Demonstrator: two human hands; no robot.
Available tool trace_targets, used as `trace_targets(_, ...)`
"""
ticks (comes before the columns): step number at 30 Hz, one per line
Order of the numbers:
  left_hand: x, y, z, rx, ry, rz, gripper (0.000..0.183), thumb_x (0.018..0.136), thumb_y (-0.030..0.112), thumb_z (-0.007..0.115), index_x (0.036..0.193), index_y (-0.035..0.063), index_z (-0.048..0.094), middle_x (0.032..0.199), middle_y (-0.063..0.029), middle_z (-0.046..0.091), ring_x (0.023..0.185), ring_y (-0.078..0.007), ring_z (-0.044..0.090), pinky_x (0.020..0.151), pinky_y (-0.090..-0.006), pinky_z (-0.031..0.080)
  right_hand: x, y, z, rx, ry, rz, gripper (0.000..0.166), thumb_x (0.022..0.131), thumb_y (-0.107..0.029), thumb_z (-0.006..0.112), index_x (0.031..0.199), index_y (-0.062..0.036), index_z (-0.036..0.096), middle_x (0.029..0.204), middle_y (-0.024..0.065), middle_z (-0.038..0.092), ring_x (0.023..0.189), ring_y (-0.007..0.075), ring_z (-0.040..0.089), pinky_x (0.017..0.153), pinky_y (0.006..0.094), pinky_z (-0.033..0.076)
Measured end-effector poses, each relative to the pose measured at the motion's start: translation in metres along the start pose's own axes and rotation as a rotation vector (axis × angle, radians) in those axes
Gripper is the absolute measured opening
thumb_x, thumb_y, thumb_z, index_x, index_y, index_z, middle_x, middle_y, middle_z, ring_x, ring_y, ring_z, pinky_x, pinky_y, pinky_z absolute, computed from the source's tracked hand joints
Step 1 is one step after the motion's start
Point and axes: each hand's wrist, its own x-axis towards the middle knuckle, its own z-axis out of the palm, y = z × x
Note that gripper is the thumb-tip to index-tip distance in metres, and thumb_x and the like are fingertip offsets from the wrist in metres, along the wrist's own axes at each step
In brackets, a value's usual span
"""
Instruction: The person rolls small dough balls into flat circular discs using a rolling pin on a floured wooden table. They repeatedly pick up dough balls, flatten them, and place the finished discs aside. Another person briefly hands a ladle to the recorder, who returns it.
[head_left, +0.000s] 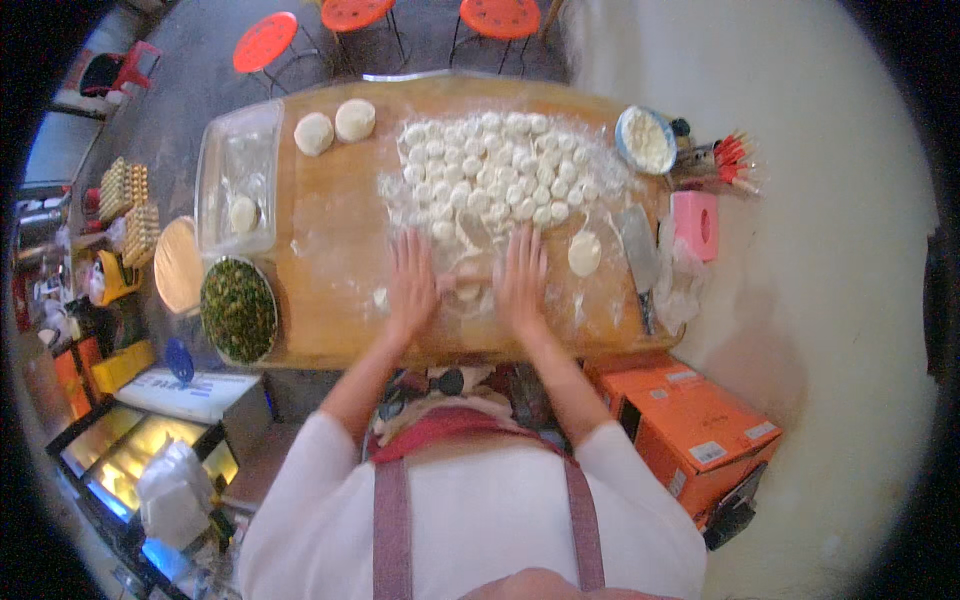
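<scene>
My left hand (412, 281) and my right hand (521, 281) lie flat, fingers straight, over the ends of a short wooden rolling pin (469, 280). Both are slightly blurred. Between them, a small dough piece (469, 293) shows at the pin on the floured wooden table (337, 225). Just beyond my fingertips spread many small dough pieces (480, 161), dusted with flour. A flat dough wrapper (584, 253) lies right of my right hand, near a broad-bladed knife (637, 247). A small dough bit (381, 298) sits beside my left hand.
A bowl of chopped green filling (238, 311) and a clear plastic tray (204, 180) with dough stand left. Two thick dough rounds (334, 127) lie behind. A blue bowl of flour (646, 140), chopsticks (731, 157) and a pink tissue box (696, 225) line the right edge, above orange cartons (697, 412).
</scene>
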Motion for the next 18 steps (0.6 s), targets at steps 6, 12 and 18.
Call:
trace_targets(6,-0.060,-0.016,0.009,-0.123,-0.197,0.135,0.079,0.096,0.032,0.057,0.154,-0.0106,0.024,0.163,-0.0313,0.020,0.152,-0.0478,0.017,0.124,-0.0547,0.016,-0.035,0.029,0.041,-0.019,0.030,-0.072,0.076,0.091,-0.020,0.060,0.156,0.0036,0.030,0.163,0.0264,0.026,0.152,0.0436,0.023,0.121,0.0567,0.022)
trace_targets(12,-0.015,-0.029,0.015,0.064,-0.100,0.141,0.081,0.094,0.028,0.059,0.155,-0.0101,0.023,0.163,-0.0317,0.019,0.152,-0.0481,0.017,0.123,-0.0551,0.018,-0.014,0.021,0.032,-0.016,0.019,0.023,0.073,0.091,-0.023,0.060,0.154,0.0043,0.034,0.163,0.0249,0.028,0.151,0.0410,0.026,0.122,0.0538,0.022)
trace_targets(18,0.022,-0.015,0.001,0.097,-0.013,0.073,0.083,0.094,0.032,0.059,0.155,-0.0101,0.022,0.162,-0.0318,0.021,0.152,-0.0475,0.018,0.123,-0.0551,0.019,0.021,0.005,0.007,0.029,0.190,0.073,0.066,0.092,-0.017,0.056,0.151,0.0056,0.037,0.162,0.0257,0.029,0.151,0.0391,0.028,0.121,0.0518,0.026)
